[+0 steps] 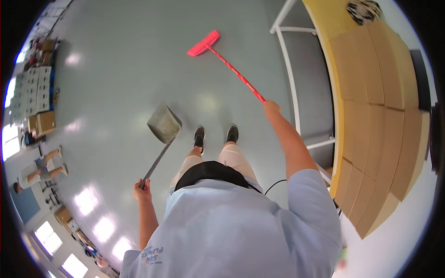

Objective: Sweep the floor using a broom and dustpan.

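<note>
A red broom reaches away from me to the right of centre, its bristled head (203, 43) far out over the grey-green floor. My right hand (272, 107) is closed around the upper part of its patterned handle (240, 74). On the left, my left hand (143, 189) grips the dark handle (157, 162) of a long-handled dustpan. The worn grey pan (164, 123) is at or just above the floor, left of my shoes (199, 136). Whether the pan or the bristles touch the floor I cannot tell.
A yellow-topped table (321, 21) with a white metal frame (290, 76) runs along my right, carrying stacked flat cardboard (372, 104). Stacked boxes (33, 90) line the far left. Below them, a person (36, 172) sits. A black cable (273, 185) hangs near my right side.
</note>
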Demonstrator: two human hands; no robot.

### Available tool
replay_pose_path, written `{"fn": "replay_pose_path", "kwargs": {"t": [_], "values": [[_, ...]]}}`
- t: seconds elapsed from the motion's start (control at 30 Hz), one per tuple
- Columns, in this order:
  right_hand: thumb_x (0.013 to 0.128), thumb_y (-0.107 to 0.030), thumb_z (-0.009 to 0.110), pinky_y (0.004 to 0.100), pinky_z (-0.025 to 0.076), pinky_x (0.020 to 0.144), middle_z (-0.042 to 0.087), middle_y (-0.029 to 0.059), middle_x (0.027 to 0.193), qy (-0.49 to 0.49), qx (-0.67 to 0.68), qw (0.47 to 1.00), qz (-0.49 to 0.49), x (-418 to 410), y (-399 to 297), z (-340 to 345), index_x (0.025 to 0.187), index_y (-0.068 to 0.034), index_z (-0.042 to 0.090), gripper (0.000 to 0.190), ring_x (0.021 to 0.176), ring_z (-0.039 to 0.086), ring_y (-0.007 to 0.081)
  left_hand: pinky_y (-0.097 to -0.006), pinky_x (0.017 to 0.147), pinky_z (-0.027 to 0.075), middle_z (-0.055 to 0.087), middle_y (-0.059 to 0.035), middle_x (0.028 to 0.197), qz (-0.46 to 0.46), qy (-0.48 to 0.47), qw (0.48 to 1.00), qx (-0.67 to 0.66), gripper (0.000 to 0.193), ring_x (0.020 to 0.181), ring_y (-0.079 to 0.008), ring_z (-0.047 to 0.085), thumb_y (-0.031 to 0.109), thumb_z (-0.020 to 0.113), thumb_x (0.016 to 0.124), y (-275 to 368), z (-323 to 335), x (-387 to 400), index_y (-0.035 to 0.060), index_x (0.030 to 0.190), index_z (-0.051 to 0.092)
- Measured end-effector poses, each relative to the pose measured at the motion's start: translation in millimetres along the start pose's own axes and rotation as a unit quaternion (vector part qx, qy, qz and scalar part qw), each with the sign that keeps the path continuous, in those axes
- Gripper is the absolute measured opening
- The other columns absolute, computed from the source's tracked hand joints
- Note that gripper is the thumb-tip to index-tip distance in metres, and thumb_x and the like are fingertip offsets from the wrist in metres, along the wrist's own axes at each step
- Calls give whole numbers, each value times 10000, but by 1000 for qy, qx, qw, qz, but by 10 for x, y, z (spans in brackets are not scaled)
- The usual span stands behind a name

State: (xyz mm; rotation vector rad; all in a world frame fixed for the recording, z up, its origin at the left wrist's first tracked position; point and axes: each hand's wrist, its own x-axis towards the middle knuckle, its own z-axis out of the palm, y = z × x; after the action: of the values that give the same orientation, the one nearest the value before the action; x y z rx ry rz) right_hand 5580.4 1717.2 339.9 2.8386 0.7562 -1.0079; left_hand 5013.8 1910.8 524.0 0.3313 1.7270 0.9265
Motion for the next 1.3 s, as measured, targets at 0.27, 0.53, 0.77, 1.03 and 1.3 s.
{"fn": "replay_pose_path", "kwargs": {"t": [0.27, 0.53, 0.77, 1.03, 1.3], "values": [[801, -278, 448, 439, 457, 621, 572, 195, 744, -11, -2, 995, -95, -744, 281, 149, 1006, -18, 443, 331, 711, 561, 353, -264, 551, 543, 521, -233, 818, -4, 89, 993, -77, 242, 654, -306, 587, 85, 395, 774, 32, -148, -282, -106, 915, 441], [820, -349, 409, 469, 446, 623, 569, 215, 738, -130, -74, 988, -44, -2036, 402, 99, 935, -36, 421, 333, 708, 561, 379, -260, 512, 530, 539, -205, 812, 2, 156, 985, -68, 283, 622, -261, 599, 106, 396, 785, 211, -409, -179, -107, 960, 464], [808, -284, 459, 458, 447, 655, 571, 212, 783, -54, -78, 988, -121, -1044, -1602, -275, 905, -24, 457, 278, 744, 559, 369, -251, 452, 512, 542, -197, 764, -5, 175, 981, -80, 264, 581, -262, 600, 95, 403, 771, 724, -561, 607, -109, 925, 471], [763, -267, 534, 426, 447, 673, 574, 208, 787, -90, -63, 983, -145, -595, -3468, -1347, 861, -2, 519, 283, 756, 559, 355, -248, 446, 507, 538, -198, 750, -60, 212, 964, -149, 254, 585, -263, 601, 98, 403, 781, 1086, -476, 1332, -98, 934, 457], [757, -266, 547, 433, 437, 645, 565, 221, 753, -55, -162, 931, -324, -760, -4407, -1652, 815, 24, 512, 298, 731, 543, 380, -255, 498, 522, 529, -195, 820, -66, 220, 941, -248, 292, 640, -253, 600, 102, 372, 802, 1033, -562, 1330, -101, 1002, 437]]}}
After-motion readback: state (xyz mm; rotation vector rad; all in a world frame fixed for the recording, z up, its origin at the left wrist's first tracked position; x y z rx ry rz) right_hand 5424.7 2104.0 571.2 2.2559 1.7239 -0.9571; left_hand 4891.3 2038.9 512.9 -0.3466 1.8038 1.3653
